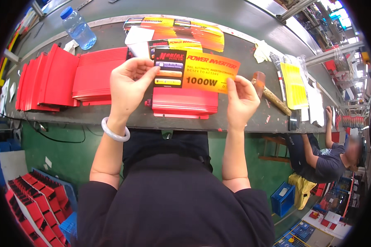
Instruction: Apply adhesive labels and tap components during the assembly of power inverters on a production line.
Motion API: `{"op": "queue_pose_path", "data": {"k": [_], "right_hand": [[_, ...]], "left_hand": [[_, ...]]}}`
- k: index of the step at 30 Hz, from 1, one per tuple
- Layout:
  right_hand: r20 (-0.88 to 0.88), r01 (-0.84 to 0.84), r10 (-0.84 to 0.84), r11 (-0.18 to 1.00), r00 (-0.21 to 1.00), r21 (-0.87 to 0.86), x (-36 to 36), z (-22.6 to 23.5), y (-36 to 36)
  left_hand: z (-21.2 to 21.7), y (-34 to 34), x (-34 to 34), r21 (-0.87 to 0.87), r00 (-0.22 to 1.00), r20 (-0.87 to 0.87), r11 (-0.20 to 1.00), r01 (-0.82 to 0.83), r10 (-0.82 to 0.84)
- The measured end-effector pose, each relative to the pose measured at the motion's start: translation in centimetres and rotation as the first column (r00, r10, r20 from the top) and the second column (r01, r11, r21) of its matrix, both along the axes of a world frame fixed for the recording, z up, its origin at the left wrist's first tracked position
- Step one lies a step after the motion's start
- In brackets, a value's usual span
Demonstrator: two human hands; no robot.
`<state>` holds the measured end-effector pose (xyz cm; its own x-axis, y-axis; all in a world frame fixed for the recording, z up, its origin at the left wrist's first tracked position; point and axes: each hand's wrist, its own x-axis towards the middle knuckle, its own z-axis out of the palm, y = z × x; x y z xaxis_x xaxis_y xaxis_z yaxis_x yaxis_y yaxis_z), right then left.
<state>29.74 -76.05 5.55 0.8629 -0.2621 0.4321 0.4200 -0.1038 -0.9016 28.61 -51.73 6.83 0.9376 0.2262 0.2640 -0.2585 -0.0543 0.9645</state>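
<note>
Between my two hands a yellow, orange and black printed label [198, 71] is stretched out flat. My left hand [130, 82], with a pale bangle on its wrist, pinches the label's left edge between thumb and fingers. The lower right corner is pinched by my right hand [242, 96]. Just below and behind the label lies a red ribbed metal casing [184, 102], its upper part hidden by the label. Farther back on the bench, stacks of similar labels [210, 35] lie beside a white sheet [140, 36].
More red casings [99, 74] stand in rows at left, near a water bottle [79, 29]. To the right are a hammer [272, 94] and yellow sheets [294, 84]. A co-worker [323, 158] sits at far right. Red parts [39, 201] fill a rack at lower left.
</note>
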Motion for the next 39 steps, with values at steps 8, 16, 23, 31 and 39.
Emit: {"op": "queue_pose_path", "data": {"k": [8, 16, 23, 31, 39], "right_hand": [[-0.143, 0.001, -0.022, 0.990, 0.989, -0.143, -1.5, -1.3, -0.5], [-0.244, -0.029, -0.013, 0.985, 0.970, -0.169, -1.8, -1.6, -0.2], [-0.237, -0.018, -0.027, 0.982, 0.971, -0.187, -2.1, -1.8, -0.1], [-0.238, -0.022, -0.017, 0.987, 0.971, -0.161, -2.2, -2.0, -0.3], [-0.224, -0.017, -0.018, 0.988, 0.975, -0.155, -2.1, -2.3, -0.4]], "left_hand": [[-2.1, 0.2, -1.1, 0.146, 0.990, -0.138, 0.989, 0.032, -0.012], [-2.1, 0.6, -1.3, 0.158, 0.977, -0.205, 0.983, 0.091, -0.057], [-2.1, 0.7, -1.3, 0.147, 0.978, -0.188, 0.982, 0.115, -0.086], [-2.0, 0.6, -1.5, 0.180, 0.979, -0.156, 0.971, 0.156, -0.129], [-2.5, 0.7, -1.2, 0.220, 0.989, -0.094, 0.966, 0.133, -0.114]]}}
